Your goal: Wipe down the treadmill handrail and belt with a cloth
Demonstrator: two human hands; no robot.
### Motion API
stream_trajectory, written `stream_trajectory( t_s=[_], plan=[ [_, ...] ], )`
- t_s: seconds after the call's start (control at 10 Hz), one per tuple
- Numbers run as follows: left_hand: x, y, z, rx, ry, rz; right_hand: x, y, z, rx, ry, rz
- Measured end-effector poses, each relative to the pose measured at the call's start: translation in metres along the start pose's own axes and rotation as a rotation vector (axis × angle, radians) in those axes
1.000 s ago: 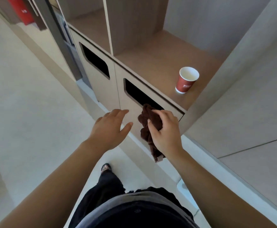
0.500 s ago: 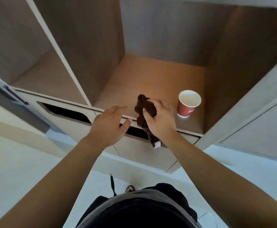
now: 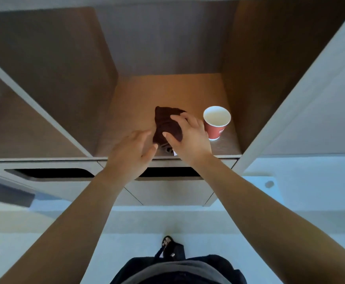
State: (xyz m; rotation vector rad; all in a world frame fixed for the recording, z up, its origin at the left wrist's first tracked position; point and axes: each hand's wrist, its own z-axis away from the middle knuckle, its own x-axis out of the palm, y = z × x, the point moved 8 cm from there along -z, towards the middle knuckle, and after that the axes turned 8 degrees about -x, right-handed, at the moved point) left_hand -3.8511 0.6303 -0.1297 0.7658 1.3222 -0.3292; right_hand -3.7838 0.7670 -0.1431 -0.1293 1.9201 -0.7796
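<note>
A dark brown cloth (image 3: 165,124), bunched up, rests on the wooden shelf (image 3: 138,111) of an open cubby. My right hand (image 3: 190,138) lies over the cloth's right side, thumb and fingers still curled on it. Just left of the cloth, my left hand (image 3: 131,155) hovers over the shelf's front edge, fingers apart and holding nothing. No treadmill is in view.
A red paper cup (image 3: 216,123) stands upright on the shelf, right beside my right hand. Two dark slot openings (image 3: 52,173) run across the cabinet front below. A divider panel (image 3: 50,111) separates the cubby on the left. Pale floor lies underfoot.
Both hands moved forward and up from the cabinet's front slot onto the shelf. The cloth, which hung from my right hand, now sits on the shelf surface beside the cup.
</note>
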Motion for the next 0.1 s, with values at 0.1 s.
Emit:
stream_trajectory(
  t_s=[0.1],
  plan=[
    [-0.0033,0.0118,0.0086,0.009,0.021,0.056,-0.0196,-0.0054,0.0223,-0.024,0.039,-0.020]
  ],
)
